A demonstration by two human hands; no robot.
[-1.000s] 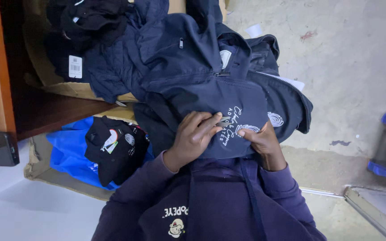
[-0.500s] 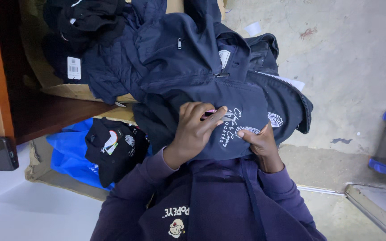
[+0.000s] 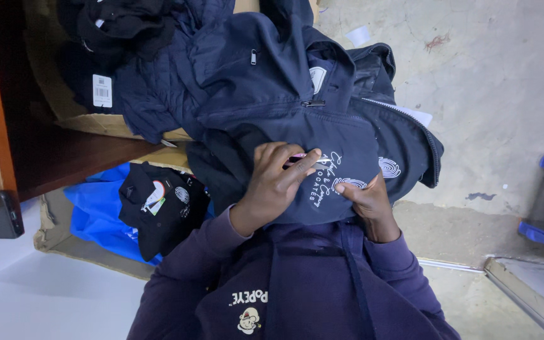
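— Navy jacket (image 3: 347, 151): draped over lap, under both hands.
— Left hand (image 3: 278, 182)?
— Curled, pinching small pink tool (image 3: 297, 157) against white embroidery.
— Right hand (image 3: 363, 198)?
— Half-closed, pressing fabric flat just beside.

Dark purple hoodie with long sleeves (image 3: 196, 252) reaching the wrists, ribbed cuffs, two flat purple drawstrings (image 3: 347, 277) hanging down the chest, small white lettering and a cartoon figure print (image 3: 249, 320) on the front, bare hands
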